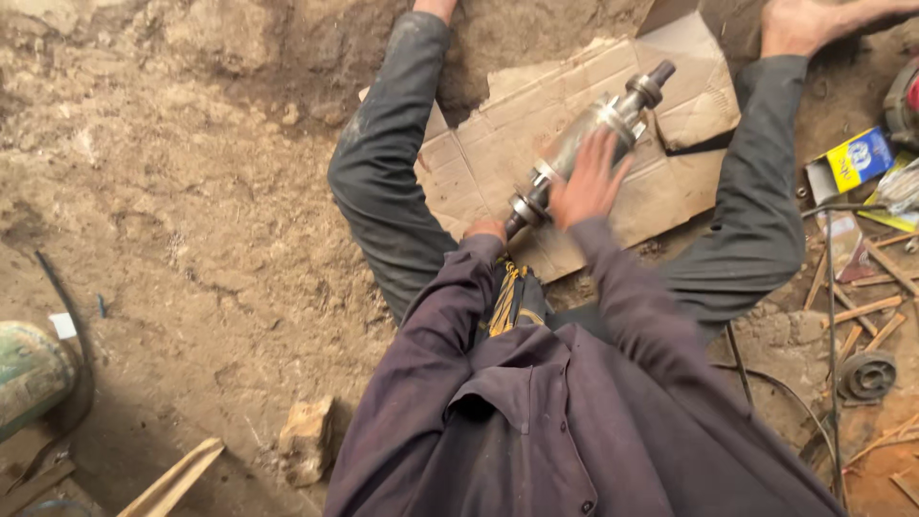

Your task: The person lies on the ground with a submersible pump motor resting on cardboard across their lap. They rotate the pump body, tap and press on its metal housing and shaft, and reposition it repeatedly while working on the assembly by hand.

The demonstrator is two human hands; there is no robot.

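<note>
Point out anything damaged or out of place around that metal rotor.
The cardboard sheet under the metal rotor is torn and ragged-edged. Wooden sticks and a small box lie scattered on the dirt at the right.

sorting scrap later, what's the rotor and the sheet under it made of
Rotor: looks like metal, bare steel-grey with a dull shine and darker shaft ends. Sheet: seemingly corrugated cardboard, matte brown, creased and torn at its edges. The right hand lies flat on the rotor.
</note>
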